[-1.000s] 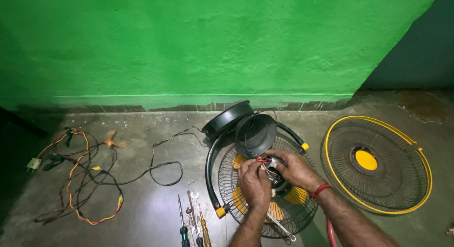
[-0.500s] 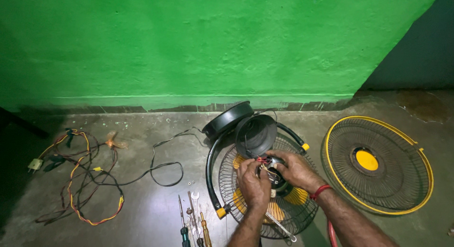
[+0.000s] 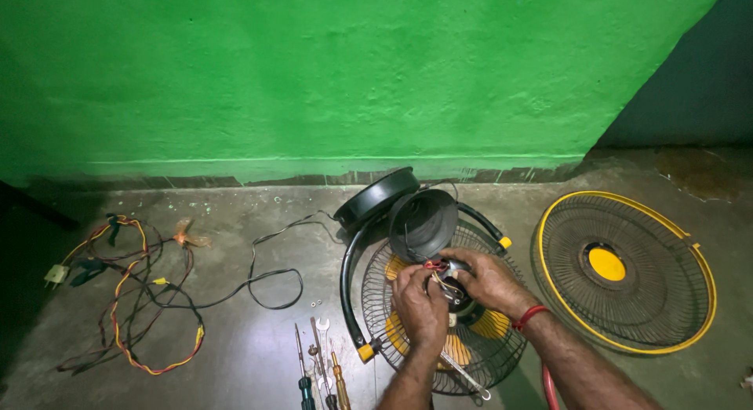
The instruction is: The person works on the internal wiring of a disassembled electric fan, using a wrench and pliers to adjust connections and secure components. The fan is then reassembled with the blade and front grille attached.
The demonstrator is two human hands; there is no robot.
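1. left hand [image 3: 420,300] closed on the fan motor [image 3: 455,288], fingers at its red and yellow wires [image 3: 434,266].
2. right hand [image 3: 490,280] grips the motor's right side.
3. motor sits at the centre of the rear grille [image 3: 502,351], floor, centre-near.
4. detached front grille [image 3: 627,269] lies right; screwdrivers [image 3: 318,371] lie near left.

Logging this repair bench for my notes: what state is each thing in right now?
Detached yellow-rimmed wire fan guard: lying flat on the floor.
Fan's black motor unit: exposed, gripped by left hand and right hand.
Round black motor cover: off, tilted.
Screwdrivers and spanner: lying unused.
Red-yellow wire tangle: loose.
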